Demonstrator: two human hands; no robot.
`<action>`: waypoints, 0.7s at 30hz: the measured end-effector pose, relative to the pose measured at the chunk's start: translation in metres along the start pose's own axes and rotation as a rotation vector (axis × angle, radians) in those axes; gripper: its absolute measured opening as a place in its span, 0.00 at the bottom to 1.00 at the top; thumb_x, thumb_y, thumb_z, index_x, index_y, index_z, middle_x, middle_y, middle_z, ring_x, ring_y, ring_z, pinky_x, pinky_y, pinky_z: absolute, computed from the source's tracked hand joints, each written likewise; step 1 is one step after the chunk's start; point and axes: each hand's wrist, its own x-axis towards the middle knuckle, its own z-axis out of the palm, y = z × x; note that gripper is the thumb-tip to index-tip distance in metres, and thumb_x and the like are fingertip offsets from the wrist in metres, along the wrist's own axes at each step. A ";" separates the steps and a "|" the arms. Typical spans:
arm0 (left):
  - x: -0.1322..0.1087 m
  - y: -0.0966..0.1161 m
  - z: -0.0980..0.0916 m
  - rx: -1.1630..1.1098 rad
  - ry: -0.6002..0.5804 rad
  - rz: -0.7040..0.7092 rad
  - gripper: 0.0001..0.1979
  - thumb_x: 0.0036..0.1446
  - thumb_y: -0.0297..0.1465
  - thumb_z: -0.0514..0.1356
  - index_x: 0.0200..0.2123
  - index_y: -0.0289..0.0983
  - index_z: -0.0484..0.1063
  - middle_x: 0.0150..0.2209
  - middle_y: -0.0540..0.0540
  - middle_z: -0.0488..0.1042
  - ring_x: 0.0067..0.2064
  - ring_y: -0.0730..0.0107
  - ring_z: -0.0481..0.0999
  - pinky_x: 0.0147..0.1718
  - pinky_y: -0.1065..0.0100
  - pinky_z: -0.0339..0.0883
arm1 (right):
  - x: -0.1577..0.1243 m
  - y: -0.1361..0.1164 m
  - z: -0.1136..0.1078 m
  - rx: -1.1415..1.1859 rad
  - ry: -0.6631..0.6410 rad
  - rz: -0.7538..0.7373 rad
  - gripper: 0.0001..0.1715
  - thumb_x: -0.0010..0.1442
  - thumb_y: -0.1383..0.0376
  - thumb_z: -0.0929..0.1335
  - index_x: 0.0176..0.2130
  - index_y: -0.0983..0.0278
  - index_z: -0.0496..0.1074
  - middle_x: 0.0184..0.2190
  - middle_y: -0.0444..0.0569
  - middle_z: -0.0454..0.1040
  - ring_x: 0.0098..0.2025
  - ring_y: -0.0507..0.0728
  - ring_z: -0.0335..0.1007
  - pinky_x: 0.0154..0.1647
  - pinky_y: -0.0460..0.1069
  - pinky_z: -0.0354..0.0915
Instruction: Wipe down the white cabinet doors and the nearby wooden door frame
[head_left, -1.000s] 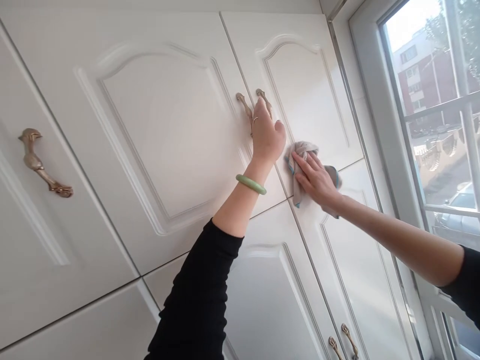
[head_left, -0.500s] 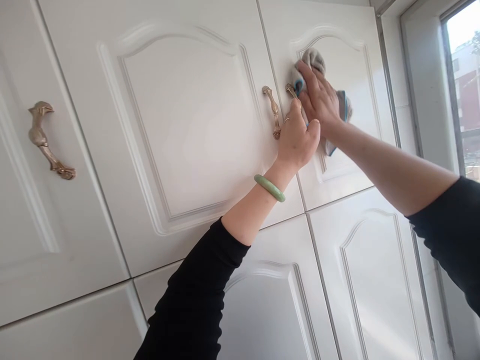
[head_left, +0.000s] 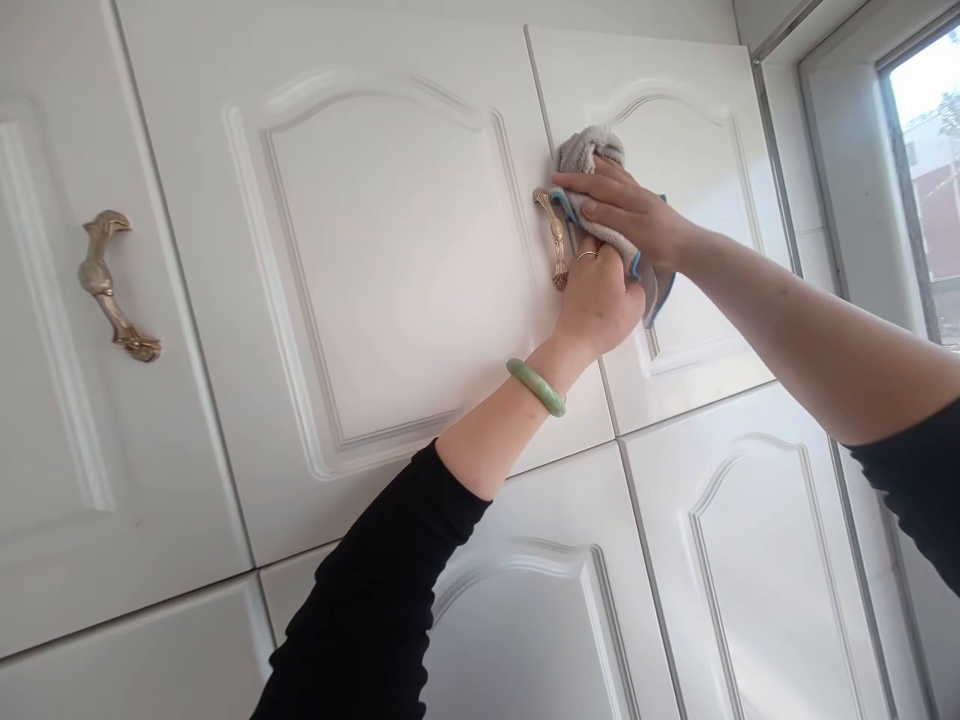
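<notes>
My left hand [head_left: 600, 300], with a ring and a green bangle [head_left: 535, 387] at the wrist, is closed around the gold handle of the right upper cabinet door [head_left: 675, 110]; that handle is hidden by my hands. My right hand [head_left: 626, 212] lies with fingers stretched flat on a grey cloth with a blue edge [head_left: 589, 150], pressing it against that door's left edge, just above my left hand. The gold handle [head_left: 553, 238] of the middle door [head_left: 390, 270] shows right beside the cloth.
White panelled cabinet doors fill the view, with lower doors [head_left: 750, 570] beneath. Another gold handle [head_left: 112, 285] sits on the far-left door. A window frame [head_left: 840, 170] runs down the right edge, buildings visible outside.
My right hand has carried the cloth from the door's lower left up across the panel, then left to the door's edge by the handles. My left hand has kept its grip.
</notes>
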 end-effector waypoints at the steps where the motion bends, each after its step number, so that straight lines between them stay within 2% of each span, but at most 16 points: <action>1: 0.001 -0.001 0.000 0.014 -0.013 -0.011 0.14 0.65 0.21 0.62 0.51 0.40 0.75 0.63 0.34 0.77 0.70 0.40 0.76 0.74 0.44 0.72 | 0.004 -0.001 0.002 -0.065 -0.006 -0.010 0.29 0.82 0.74 0.68 0.75 0.61 0.75 0.70 0.45 0.77 0.78 0.52 0.65 0.90 0.56 0.50; 4: 0.004 -0.006 0.001 0.065 -0.087 -0.031 0.14 0.67 0.21 0.62 0.52 0.41 0.75 0.65 0.35 0.76 0.72 0.40 0.74 0.77 0.42 0.69 | 0.032 -0.008 0.003 -0.214 0.017 0.040 0.35 0.81 0.74 0.70 0.81 0.62 0.68 0.76 0.47 0.71 0.84 0.56 0.56 0.90 0.58 0.47; 7: 0.005 -0.013 0.001 0.050 -0.099 0.033 0.15 0.66 0.19 0.60 0.50 0.42 0.76 0.65 0.38 0.75 0.77 0.38 0.69 0.80 0.36 0.64 | 0.066 -0.014 0.002 -0.263 0.119 0.096 0.36 0.82 0.68 0.68 0.82 0.65 0.63 0.84 0.47 0.61 0.89 0.58 0.44 0.89 0.58 0.42; 9: 0.005 -0.011 -0.001 0.028 -0.106 0.044 0.15 0.67 0.18 0.58 0.49 0.41 0.76 0.64 0.39 0.74 0.77 0.37 0.69 0.79 0.34 0.65 | 0.084 -0.016 0.000 -0.268 0.187 0.107 0.37 0.80 0.64 0.67 0.81 0.68 0.64 0.84 0.47 0.60 0.89 0.57 0.45 0.87 0.56 0.42; 12: 0.002 0.004 -0.012 0.071 -0.182 -0.034 0.12 0.66 0.18 0.58 0.46 0.39 0.75 0.63 0.37 0.73 0.71 0.37 0.74 0.75 0.36 0.69 | 0.101 -0.011 -0.007 -0.335 0.192 0.064 0.40 0.79 0.59 0.64 0.81 0.73 0.62 0.83 0.48 0.62 0.87 0.57 0.48 0.84 0.53 0.44; 15: -0.002 0.023 -0.024 0.125 -0.253 -0.121 0.11 0.65 0.17 0.57 0.43 0.38 0.73 0.61 0.37 0.73 0.65 0.41 0.78 0.73 0.38 0.71 | 0.109 0.006 -0.023 -0.435 0.168 0.134 0.39 0.82 0.70 0.66 0.84 0.70 0.58 0.85 0.53 0.58 0.88 0.61 0.46 0.87 0.55 0.43; 18: -0.003 0.028 -0.032 0.120 -0.272 -0.121 0.10 0.66 0.18 0.57 0.43 0.39 0.71 0.62 0.39 0.72 0.65 0.44 0.77 0.72 0.40 0.71 | 0.116 0.031 -0.044 -0.476 0.156 0.280 0.46 0.81 0.77 0.66 0.88 0.63 0.50 0.89 0.57 0.45 0.90 0.67 0.38 0.90 0.62 0.39; 20: -0.003 0.027 -0.034 0.111 -0.279 -0.110 0.10 0.66 0.19 0.57 0.43 0.40 0.71 0.63 0.40 0.72 0.66 0.44 0.76 0.72 0.40 0.70 | 0.118 0.047 -0.054 -0.420 0.181 0.258 0.49 0.78 0.79 0.65 0.88 0.66 0.47 0.89 0.56 0.47 0.90 0.65 0.40 0.91 0.61 0.38; 21: -0.003 0.027 -0.034 0.114 -0.286 -0.106 0.10 0.66 0.19 0.57 0.43 0.40 0.71 0.63 0.40 0.71 0.66 0.44 0.76 0.72 0.41 0.70 | 0.115 0.053 -0.056 -0.377 0.258 0.230 0.50 0.75 0.83 0.64 0.87 0.69 0.49 0.87 0.55 0.51 0.90 0.63 0.43 0.91 0.59 0.38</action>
